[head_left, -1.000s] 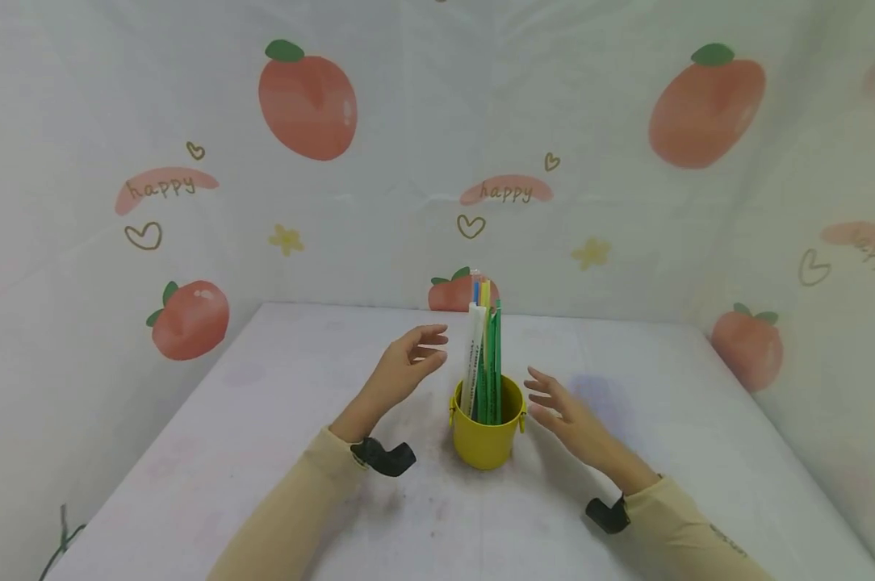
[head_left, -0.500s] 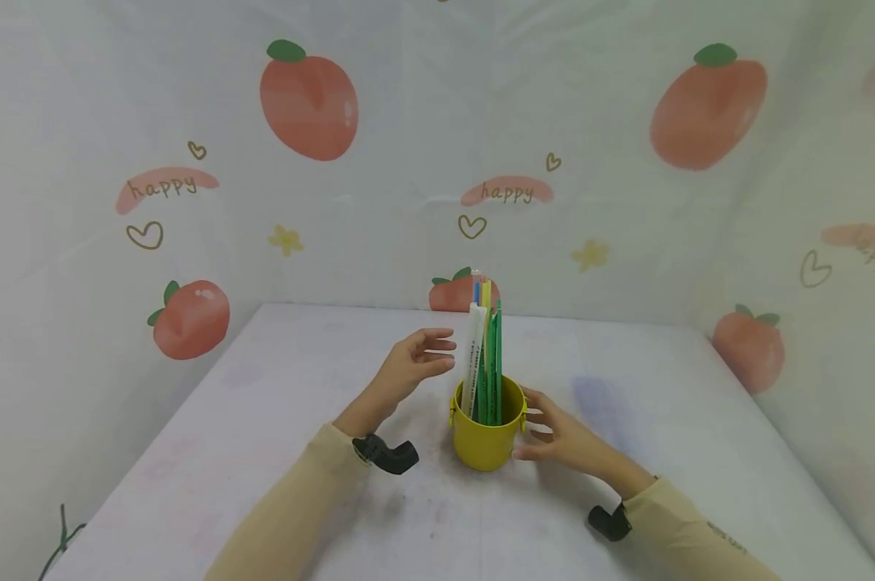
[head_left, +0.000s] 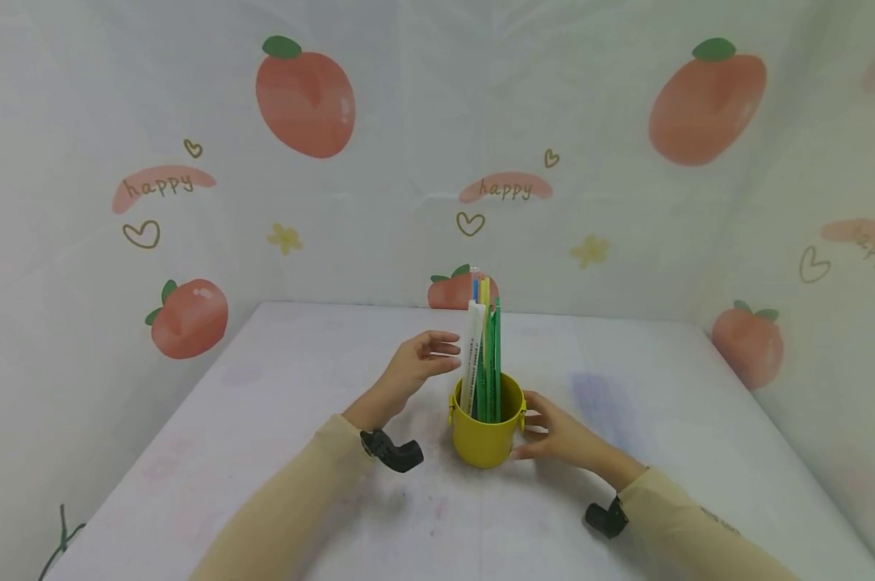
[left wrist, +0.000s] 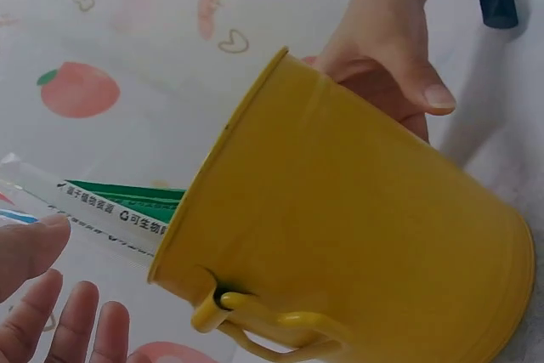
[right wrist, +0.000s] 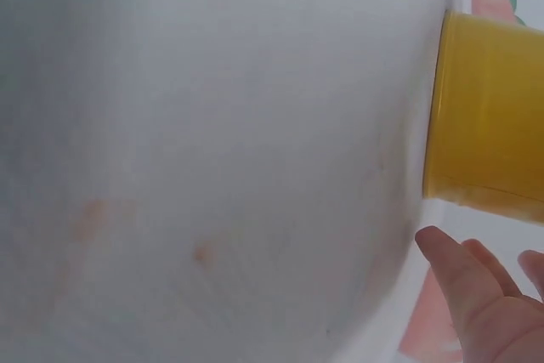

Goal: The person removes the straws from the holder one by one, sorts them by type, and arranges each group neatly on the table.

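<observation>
Here's the bucket [head_left: 484,445], standing mid-table [head_left: 299,387], backdrop [head_left: 408,161] behind it, sticks [head_left: 488,347] upright inside and reaching well above it! A handle [head_left: 522,417] hangs on either side. My left hand [head_left: 417,363] is just left of the sticks; my right hand [head_left: 556,433], lower, is right beside the bucket.

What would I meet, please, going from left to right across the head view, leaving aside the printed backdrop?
Thin green cord, left sleeve, left hand, yellow bucket, right hand, right sleeve.
</observation>
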Available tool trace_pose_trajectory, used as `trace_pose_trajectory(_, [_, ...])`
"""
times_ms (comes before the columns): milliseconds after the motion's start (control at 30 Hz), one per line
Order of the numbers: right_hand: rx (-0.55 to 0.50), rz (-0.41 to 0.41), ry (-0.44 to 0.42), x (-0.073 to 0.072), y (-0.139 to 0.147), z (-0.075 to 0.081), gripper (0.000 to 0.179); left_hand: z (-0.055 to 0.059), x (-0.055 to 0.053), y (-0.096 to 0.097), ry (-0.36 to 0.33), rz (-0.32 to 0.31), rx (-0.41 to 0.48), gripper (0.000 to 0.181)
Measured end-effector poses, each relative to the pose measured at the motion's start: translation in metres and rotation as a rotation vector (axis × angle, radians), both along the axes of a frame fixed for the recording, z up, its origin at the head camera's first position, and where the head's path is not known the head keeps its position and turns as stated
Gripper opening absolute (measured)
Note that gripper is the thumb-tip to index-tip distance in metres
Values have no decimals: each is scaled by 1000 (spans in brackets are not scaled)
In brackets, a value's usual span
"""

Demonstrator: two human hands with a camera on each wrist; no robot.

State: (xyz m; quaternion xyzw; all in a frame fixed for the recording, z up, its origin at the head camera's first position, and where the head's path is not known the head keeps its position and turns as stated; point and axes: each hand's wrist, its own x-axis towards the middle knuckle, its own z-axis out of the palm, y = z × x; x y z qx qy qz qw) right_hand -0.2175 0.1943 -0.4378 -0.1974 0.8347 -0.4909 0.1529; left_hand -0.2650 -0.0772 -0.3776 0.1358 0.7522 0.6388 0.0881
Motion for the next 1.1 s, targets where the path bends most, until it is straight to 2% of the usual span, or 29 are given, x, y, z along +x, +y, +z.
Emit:
trace_pose_trajectory(200, [-15,-4,-56,-1,-3,0,96,-2,-1,5,-18,-5,-18,41])
trace_pose_trajectory(667, [-7,-34,-101,-7,-9,-5,97,1,1,11,-41,2,-50,37])
trace_pose_trajectory(867, [1,-5,-66,-9,-9,-5,91,1,0,13,-58,11,-57,37])
trace_pose_trajectory(1100, [59,13,-2,-13,-12,-4,82,-1,-1,15,-52,20,-66,34])
